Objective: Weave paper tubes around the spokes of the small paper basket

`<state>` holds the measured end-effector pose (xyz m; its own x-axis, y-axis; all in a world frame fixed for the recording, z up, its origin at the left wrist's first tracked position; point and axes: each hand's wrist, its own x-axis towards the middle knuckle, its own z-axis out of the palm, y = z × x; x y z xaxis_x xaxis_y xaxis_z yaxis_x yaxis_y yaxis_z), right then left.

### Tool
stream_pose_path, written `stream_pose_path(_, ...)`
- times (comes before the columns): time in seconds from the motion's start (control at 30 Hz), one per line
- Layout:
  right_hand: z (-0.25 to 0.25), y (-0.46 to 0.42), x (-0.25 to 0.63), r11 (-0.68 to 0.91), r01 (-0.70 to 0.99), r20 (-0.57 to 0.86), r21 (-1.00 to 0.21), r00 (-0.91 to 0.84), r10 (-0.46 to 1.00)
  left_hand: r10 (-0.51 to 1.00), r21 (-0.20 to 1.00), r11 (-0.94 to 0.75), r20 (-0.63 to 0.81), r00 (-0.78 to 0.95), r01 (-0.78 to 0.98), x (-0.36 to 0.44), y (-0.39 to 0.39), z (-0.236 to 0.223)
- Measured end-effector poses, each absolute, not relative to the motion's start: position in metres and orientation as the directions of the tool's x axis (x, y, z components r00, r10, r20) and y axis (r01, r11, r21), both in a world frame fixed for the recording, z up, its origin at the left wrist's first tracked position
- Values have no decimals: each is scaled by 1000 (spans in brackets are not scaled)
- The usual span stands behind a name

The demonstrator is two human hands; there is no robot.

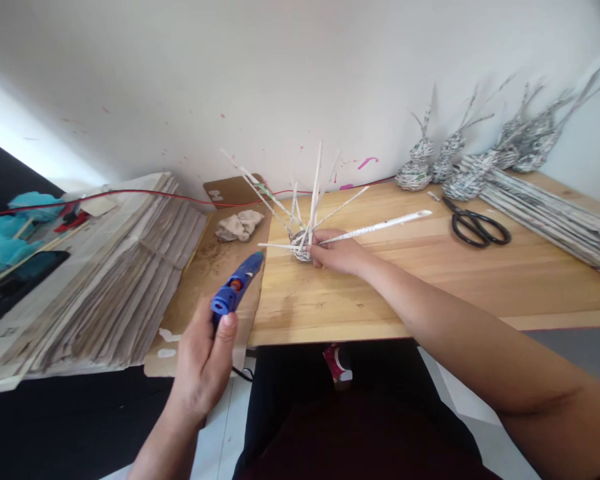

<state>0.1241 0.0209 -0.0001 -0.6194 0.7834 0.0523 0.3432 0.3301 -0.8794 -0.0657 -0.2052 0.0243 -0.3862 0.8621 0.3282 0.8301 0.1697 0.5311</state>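
Note:
My left hand [205, 353] is closed around the handle of a blue hot glue gun [237, 283], its nozzle tilted up and to the right over the cardboard's edge. In my right hand [337, 252] is a small round woven paper base [301, 245], pinched at its right side just above the tabletop or resting on it; I cannot tell which. Several thin rolled-paper sticks fan up and outward from the base. One longer paper tube [380, 227] points right from beside my fingers. The fingertips behind the base are partly hidden.
Left lies a thick stack of folded newspaper [125, 267], with a phone [23, 287] on its far left. Crumpled cloth [240, 225] sits on brown cardboard [190, 293]. Black scissors [473, 223], several woven paper gourds [415, 167] and paper tubes [550, 213] are at right.

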Motion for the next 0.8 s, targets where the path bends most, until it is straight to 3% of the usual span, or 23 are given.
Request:
stream_pose_path(0.17, 2, 21, 124, 314, 373, 23, -873, -611, 791, 830, 288, 279, 407, -380, 916, -117, -219, 33)
stream_pose_path(0.33, 4, 20, 123, 313, 388, 20, -867, -600, 800, 859, 143, 293, 396, -326, 945, -171, -217, 19)
stream_pose_path(0.57, 8, 16, 124, 347, 411, 37, -843, -600, 799, 912, 101, 183, 353, -207, 978, -201, -193, -10)
stream_pose_path(0.8, 6, 16, 123, 317, 406, 25, -857, -582, 813, 936, 159, 131, 304, -175, 978, -200, -196, -12)
